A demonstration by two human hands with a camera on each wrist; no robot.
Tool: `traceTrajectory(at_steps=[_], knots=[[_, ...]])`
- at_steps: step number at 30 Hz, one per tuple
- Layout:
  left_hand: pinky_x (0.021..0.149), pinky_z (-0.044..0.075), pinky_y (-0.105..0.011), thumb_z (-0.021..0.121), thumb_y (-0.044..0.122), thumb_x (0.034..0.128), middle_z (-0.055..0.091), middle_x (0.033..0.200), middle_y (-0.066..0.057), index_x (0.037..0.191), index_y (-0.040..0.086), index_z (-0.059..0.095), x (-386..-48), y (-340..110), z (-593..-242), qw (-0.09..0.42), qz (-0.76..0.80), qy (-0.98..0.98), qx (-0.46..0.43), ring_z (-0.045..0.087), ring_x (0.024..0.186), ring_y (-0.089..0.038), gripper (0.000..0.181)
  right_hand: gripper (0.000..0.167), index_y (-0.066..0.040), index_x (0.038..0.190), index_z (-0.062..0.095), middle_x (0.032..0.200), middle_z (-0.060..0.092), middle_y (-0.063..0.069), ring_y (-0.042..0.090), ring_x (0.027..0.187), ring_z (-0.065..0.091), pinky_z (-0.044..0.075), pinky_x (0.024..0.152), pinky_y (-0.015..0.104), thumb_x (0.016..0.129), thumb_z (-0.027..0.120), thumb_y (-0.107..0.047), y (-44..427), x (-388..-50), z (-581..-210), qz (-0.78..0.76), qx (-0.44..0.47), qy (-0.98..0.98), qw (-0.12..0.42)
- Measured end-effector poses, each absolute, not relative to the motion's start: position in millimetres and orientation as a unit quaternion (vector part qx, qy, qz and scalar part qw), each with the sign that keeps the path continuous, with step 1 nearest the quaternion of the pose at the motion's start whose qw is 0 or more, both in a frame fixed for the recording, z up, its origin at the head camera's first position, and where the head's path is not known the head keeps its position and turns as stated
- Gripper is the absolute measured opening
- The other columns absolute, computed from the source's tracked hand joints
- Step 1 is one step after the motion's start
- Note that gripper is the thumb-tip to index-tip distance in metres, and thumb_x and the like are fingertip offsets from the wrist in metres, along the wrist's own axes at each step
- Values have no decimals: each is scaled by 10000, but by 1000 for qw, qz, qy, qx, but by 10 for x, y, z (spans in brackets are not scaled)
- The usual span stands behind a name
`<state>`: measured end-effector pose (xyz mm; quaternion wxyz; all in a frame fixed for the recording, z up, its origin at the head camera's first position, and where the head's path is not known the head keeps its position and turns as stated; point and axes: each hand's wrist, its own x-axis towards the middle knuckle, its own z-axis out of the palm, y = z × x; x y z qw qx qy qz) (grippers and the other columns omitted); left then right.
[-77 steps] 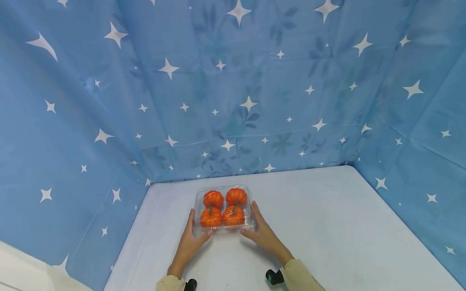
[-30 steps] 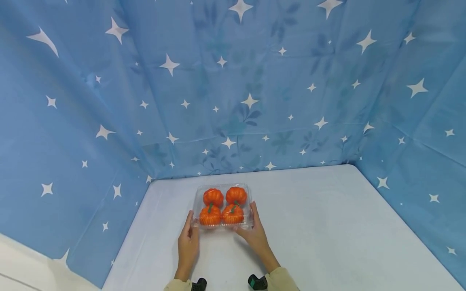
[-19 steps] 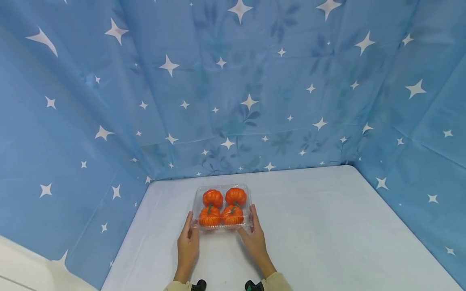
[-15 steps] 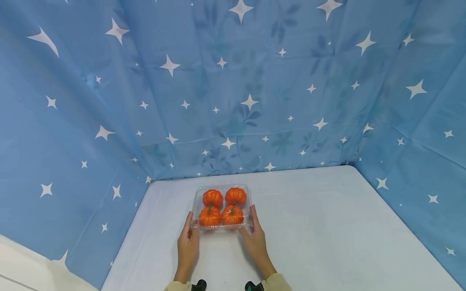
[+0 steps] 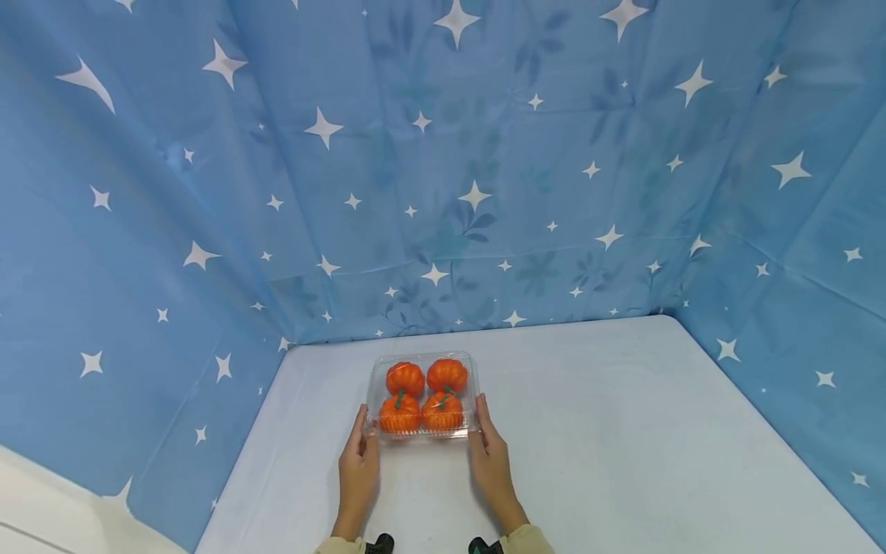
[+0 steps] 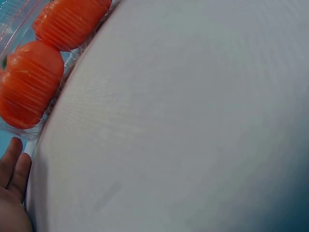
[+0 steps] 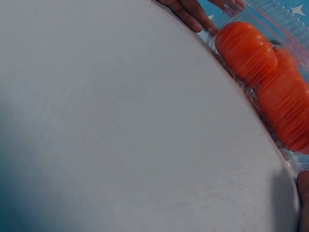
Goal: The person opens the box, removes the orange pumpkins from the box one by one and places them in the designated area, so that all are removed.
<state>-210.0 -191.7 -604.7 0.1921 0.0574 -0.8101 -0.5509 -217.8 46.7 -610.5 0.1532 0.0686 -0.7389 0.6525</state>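
A clear plastic clamshell box [image 5: 424,434] sits on the white table with several orange pumpkins [image 5: 401,412] inside, green stems showing on some. My left hand [image 5: 358,473] is at the box's front left corner, fingers fairly straight along its side and thumb near the front edge. At the front right corner is my right hand [image 5: 490,465], its fingers extended along that side and its thumb drawn close to them. In the left wrist view, straight fingertips lie beside the box's lower corner. The right wrist view shows both hands only in part.
The white table [image 5: 588,431] extends right of the box and in front of it. Blue curtains [image 5: 526,169] with white stars hang behind the table and on both sides. Dark wrist devices [image 5: 486,545] show at the pale sleeves.
My right thumb has pulled back from the box's front edge toward its fingers. Earlier my left thumb also drew in toward the left fingers. The box stays almost in place.
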Motion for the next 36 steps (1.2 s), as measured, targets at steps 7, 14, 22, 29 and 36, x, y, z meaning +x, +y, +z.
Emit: traceTrajectory(at_steps=[7,14,22,29,36], knots=[[1087,441,-208,538,93,1111,425,1681,-34,1668,136,408,-2094,-1899,-6050,191,-557,-806,65,505,1409,-219,574,590,-77,1661,391,1721,336,52,257,1570,308,347,1198,397,1098,564,-44,501,-2183,-6063,682,45,-720,118],[1201,379,-425,542,139,1122,374,1709,-18,1702,119,312,-2072,-1870,-6053,167,-562,-807,67,418,1515,-285,624,574,-52,1616,474,1740,301,32,280,1593,267,254,1250,434,1054,593,-35,565,-2144,-5920,643,39,-752,139],[1127,369,-212,387,26,1110,315,1729,-73,1700,121,311,-2051,-1913,-6019,148,-601,-785,36,462,1492,-312,602,505,0,1581,503,1689,408,85,321,1593,279,216,1197,176,1088,590,-71,594,-2265,-5509,624,109,-749,194],[1163,345,-278,320,36,1101,311,1735,-39,1703,159,321,-1997,-1927,-6021,130,-608,-783,33,451,1507,-278,614,542,-28,1631,431,1695,390,121,314,1579,318,264,1241,396,1113,552,-130,624,-2505,-5099,622,162,-738,203],[1128,381,-230,319,2,1099,334,1723,-86,1677,80,360,-1938,-1900,-6035,148,-608,-780,25,481,1482,-330,584,553,-8,1645,383,1694,379,165,356,1571,329,262,1263,546,1140,522,-183,654,-2838,-4840,650,174,-720,169]])
